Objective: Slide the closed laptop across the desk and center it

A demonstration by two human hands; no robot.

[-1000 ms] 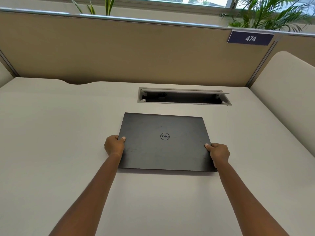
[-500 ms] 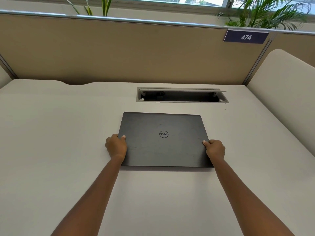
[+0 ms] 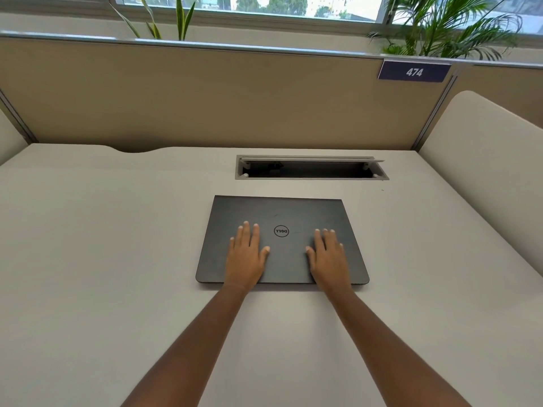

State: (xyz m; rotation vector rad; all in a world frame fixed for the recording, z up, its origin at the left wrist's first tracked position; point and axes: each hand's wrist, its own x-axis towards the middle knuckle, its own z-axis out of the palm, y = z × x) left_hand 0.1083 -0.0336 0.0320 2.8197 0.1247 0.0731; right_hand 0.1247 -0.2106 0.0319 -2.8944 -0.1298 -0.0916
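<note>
Both palms lie flat with fingers spread on the closed laptop, left hand and right hand flanking its logo, likely to steady it; it sits mid-desk, just before the cable hatch.

both forearms bare, no sleeves visible; hands bare: left hand, right hand; short nails.

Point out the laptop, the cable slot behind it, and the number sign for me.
laptop (image 3: 282, 210): head view, bare lid above the logo.
cable slot (image 3: 308, 170): head view, dark opening in the desk.
number sign (image 3: 413, 71): head view, on the digits 474.
</note>
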